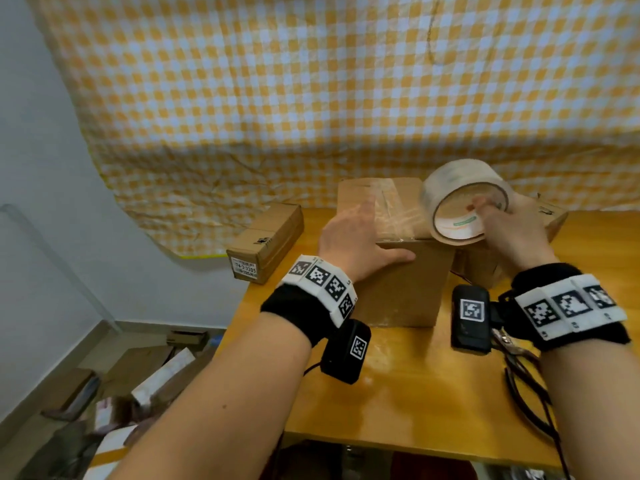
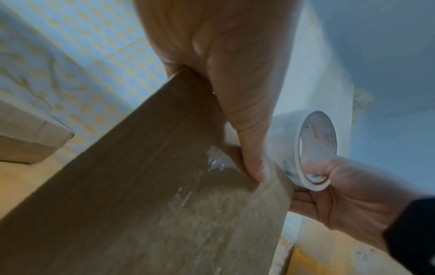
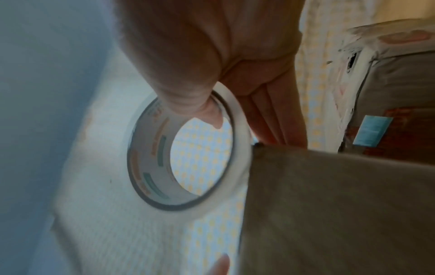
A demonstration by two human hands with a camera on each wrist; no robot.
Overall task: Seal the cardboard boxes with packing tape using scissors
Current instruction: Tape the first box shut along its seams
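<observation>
A tall cardboard box (image 1: 401, 282) stands mid-table with clear tape across its top. My left hand (image 1: 353, 233) lies flat on that top, thumb pressing the front face near the upper edge; the left wrist view shows the thumb of this left hand (image 2: 244, 115) on the box (image 2: 141, 186). My right hand (image 1: 512, 230) grips the clear tape roll (image 1: 464, 202) at the box's top right edge, thumb inside the core. In the right wrist view the tape roll (image 3: 150, 163) sits beside the box (image 3: 329, 204). Scissors (image 1: 516, 351) lie under my right wrist.
A small labelled box (image 1: 266, 240) sits at the wooden table's (image 1: 398, 393) left rear corner. Another box (image 1: 554, 220) stands behind my right hand. A checked yellow cloth hangs behind. Flattened cardboard litters the floor at the left.
</observation>
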